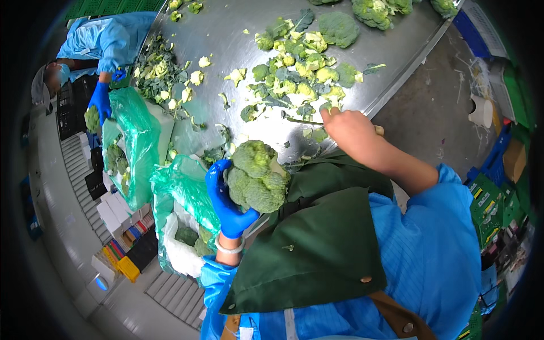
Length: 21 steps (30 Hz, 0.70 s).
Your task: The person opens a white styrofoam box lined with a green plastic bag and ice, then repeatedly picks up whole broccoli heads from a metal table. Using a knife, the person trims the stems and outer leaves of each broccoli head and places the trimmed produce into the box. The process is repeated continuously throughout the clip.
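Note:
A large broccoli head rests in my blue-gloved left hand, held just off the table's near edge. My bare right hand is shut on a knife; its thin blade points left over the steel table and the end of a pale handle shows behind the fist. Right beyond the blade lies a heap of broccoli trimmings, pale stem pieces, leaves and small florets. Below and left of my left hand, a box lined with a green plastic bag holds broccoli heads.
The steel table bears whole broccoli heads at its far side and another trimmings pile on the left. A co-worker's gloved hand holds broccoli above a second green-lined box. Roller conveyors run behind the boxes.

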### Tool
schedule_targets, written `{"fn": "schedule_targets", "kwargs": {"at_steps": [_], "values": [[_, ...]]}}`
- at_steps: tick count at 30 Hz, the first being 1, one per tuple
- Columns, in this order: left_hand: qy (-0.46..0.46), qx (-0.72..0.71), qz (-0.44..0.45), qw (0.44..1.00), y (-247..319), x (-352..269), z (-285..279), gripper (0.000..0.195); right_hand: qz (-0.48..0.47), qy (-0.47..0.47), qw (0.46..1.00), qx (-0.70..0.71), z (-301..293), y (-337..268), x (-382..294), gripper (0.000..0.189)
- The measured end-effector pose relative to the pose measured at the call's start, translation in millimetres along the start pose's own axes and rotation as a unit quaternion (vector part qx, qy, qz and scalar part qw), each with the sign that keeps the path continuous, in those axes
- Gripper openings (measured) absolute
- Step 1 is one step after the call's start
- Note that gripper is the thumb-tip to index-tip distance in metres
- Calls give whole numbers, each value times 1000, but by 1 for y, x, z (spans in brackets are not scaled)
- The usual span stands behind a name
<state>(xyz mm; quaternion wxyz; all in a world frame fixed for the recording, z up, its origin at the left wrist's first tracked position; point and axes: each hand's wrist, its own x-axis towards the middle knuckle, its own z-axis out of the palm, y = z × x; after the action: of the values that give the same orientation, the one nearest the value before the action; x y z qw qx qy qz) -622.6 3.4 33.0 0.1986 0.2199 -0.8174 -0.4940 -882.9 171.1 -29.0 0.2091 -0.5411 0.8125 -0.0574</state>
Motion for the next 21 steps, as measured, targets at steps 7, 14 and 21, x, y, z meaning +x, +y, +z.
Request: {"fn": "schedule_targets", "kwargs": {"at_steps": [7, 14, 21], "values": [[20, -133, -73, 988, -5, 21, 9, 112, -179, 70, 860, 473, -34, -32, 7, 64], [-26, -172, -117, 978, -21, 19, 6, 104, -127, 120, 776, 606, -29, -45, 33, 47], [119, -416, -309, 847, -53, -20, -15, 78, -56, 276, 911, 300, 2, 24, 42, 44]]}}
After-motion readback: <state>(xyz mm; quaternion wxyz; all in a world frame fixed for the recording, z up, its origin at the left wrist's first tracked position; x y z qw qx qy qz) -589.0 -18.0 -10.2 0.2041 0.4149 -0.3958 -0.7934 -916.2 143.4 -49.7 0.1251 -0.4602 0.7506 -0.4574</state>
